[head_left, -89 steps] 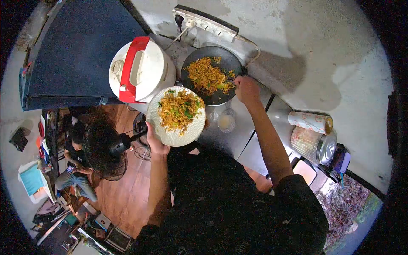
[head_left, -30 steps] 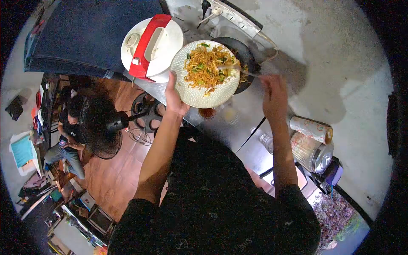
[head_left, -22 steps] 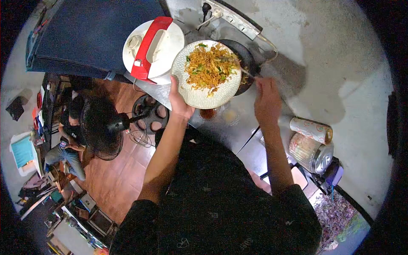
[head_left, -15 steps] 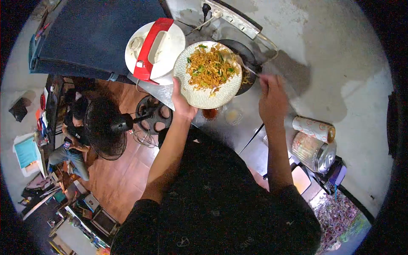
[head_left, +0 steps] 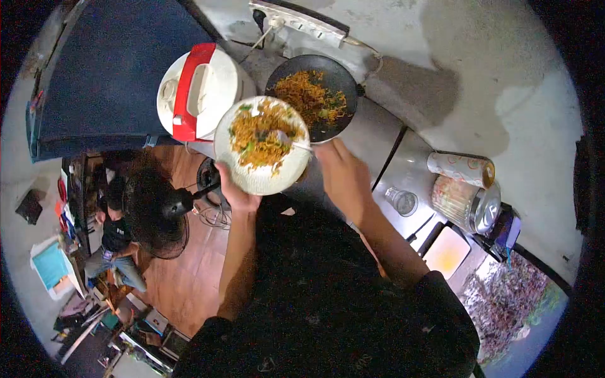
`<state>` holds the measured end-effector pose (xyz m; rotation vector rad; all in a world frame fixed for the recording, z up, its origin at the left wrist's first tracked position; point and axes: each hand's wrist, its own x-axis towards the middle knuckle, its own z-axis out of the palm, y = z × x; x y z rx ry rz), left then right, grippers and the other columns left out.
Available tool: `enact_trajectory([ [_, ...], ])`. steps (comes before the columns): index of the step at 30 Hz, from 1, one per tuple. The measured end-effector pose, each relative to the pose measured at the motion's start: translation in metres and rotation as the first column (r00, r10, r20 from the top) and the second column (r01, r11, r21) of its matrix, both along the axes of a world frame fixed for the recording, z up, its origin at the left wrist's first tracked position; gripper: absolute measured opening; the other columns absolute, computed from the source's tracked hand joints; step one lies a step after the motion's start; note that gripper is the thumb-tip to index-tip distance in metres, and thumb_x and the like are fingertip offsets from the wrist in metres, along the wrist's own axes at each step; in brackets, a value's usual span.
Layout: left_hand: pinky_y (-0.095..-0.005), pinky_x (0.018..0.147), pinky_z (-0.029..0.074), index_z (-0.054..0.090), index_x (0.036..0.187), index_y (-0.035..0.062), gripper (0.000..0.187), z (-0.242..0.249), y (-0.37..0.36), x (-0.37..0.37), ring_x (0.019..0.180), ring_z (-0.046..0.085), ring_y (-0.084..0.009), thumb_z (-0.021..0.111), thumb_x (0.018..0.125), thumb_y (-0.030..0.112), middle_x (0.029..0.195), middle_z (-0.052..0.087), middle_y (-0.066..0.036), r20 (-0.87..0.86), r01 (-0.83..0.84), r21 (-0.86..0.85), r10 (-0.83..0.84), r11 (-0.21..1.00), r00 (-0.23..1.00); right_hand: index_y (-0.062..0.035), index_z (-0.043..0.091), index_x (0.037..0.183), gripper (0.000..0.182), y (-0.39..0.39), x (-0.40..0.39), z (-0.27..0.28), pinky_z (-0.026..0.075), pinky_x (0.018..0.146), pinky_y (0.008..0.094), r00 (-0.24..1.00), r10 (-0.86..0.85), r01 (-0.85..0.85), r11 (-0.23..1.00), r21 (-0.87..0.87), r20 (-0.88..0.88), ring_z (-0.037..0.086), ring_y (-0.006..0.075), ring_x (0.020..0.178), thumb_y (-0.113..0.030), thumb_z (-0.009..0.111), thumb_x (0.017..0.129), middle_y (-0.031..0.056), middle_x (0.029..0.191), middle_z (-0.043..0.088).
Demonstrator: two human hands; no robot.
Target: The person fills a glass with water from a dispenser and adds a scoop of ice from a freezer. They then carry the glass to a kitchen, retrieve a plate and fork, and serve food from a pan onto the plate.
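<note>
Above left hand, plate of noodles, right hand beside, holding fork

White rice cooker, black fan, glass jar, seated person.

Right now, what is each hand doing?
Left hand: closed on the plate of noodles.
Right hand: closed on a utensil over the noodles.
</note>
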<state>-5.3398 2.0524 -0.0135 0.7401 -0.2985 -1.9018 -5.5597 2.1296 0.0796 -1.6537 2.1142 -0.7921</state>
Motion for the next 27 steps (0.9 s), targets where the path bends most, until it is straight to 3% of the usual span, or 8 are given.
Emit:
enact_trajectory([
  [4,-0.051,0.112,0.043,0.036,0.152,0.0063,0.074,-0.016,0.016,0.016,0.135,0.051,-0.0338,0.044,0.102,0.059,0.15,0.049,-0.013,0.013,-0.041,0.044,0.04,0.998,0.999,-0.0072,0.064,0.104,0.011,0.007,0.006,-0.002,0.055,0.071,0.0459,0.997,0.004,-0.006,1.0,0.027,0.071,0.065,0.0383,0.084,-0.014,0.058,0.098,0.0141,0.098,0.061],
  [10,-0.0501,0.11,0.044,0.037,0.152,0.0079,0.074,-0.026,0.026,0.026,0.133,0.052,-0.0328,0.045,0.101,0.06,0.149,0.05,-0.011,-0.007,-0.077,0.047,0.077,0.996,0.997,-0.0061,0.064,0.103,0.01,0.008,0.012,-0.011,0.054,0.07,0.045,0.993,0.105,-0.108,0.992,-0.06,-0.05,0.066,0.036,0.083,-0.012,0.058,0.097,0.0131,0.097,0.061],
  [15,-0.0495,0.11,0.044,0.037,0.153,0.0093,0.072,-0.032,0.025,0.031,0.134,0.051,-0.0318,0.043,0.102,0.06,0.15,0.049,-0.01,-0.031,-0.092,0.054,0.094,0.994,0.995,-0.0079,0.064,0.104,0.012,0.009,-0.025,-0.014,0.052,0.077,0.0465,0.953,-0.147,0.128,0.988,0.088,0.264,0.067,0.0374,0.091,-0.016,0.059,0.097,0.0167,0.097,0.068],
  [19,-0.0495,0.112,0.042,0.037,0.153,0.0095,0.071,-0.032,0.023,0.035,0.135,0.051,-0.0323,0.041,0.102,0.06,0.15,0.049,-0.01,-0.011,-0.084,0.05,0.084,0.995,0.996,-0.006,0.065,0.109,0.017,0.008,-0.091,-0.06,0.053,0.081,0.0451,0.974,-0.197,0.209,0.972,0.108,-0.114,0.069,0.0359,0.089,-0.016,0.06,0.097,0.0164,0.098,0.07],
  [20,-0.0495,0.112,0.042,0.037,0.153,0.0089,0.071,-0.026,0.022,0.034,0.135,0.051,-0.0326,0.04,0.103,0.06,0.15,0.049,-0.011,0.042,-0.099,0.088,0.096,0.991,0.995,-0.006,0.065,0.109,0.017,0.005,-0.104,-0.068,0.053,0.081,0.0451,0.973,-0.2,0.213,0.971,0.108,-0.119,0.069,0.0359,0.089,-0.016,0.06,0.097,0.0164,0.098,0.07],
  [22,-0.0494,0.112,0.042,0.038,0.152,0.0086,0.071,-0.025,0.02,0.036,0.135,0.051,-0.0325,0.04,0.103,0.06,0.15,0.049,-0.011,0.035,-0.089,0.059,0.087,0.994,0.996,-0.0069,0.065,0.108,0.018,-0.007,-0.124,-0.078,0.053,0.083,0.0492,0.917,-0.11,0.186,0.969,0.165,-0.382,0.069,0.0378,0.093,-0.015,0.055,0.097,0.0173,0.1,0.07],
  [25,-0.0492,0.113,0.042,0.038,0.152,0.0081,0.072,-0.024,0.022,0.039,0.135,0.051,-0.0325,0.04,0.103,0.06,0.15,0.049,-0.011,0.047,-0.098,0.031,0.097,0.995,0.994,-0.0075,0.066,0.106,0.02,-0.014,-0.134,-0.092,0.052,0.085,0.0529,0.851,-0.043,0.21,0.941,0.263,-0.524,0.068,0.0399,0.096,-0.014,0.051,0.095,0.0184,0.099,0.07],
  [27,-0.0488,0.113,0.041,0.038,0.152,0.0081,0.072,-0.025,0.025,0.041,0.135,0.051,-0.0323,0.04,0.103,0.06,0.15,0.049,-0.011,0.028,-0.108,0.037,0.107,0.993,0.994,-0.0073,0.066,0.104,0.019,-0.016,-0.131,-0.111,0.052,0.085,0.0533,0.822,-0.003,0.148,0.967,0.209,-0.57,0.068,0.0402,0.096,-0.014,0.051,0.094,0.0185,0.099,0.069],
])
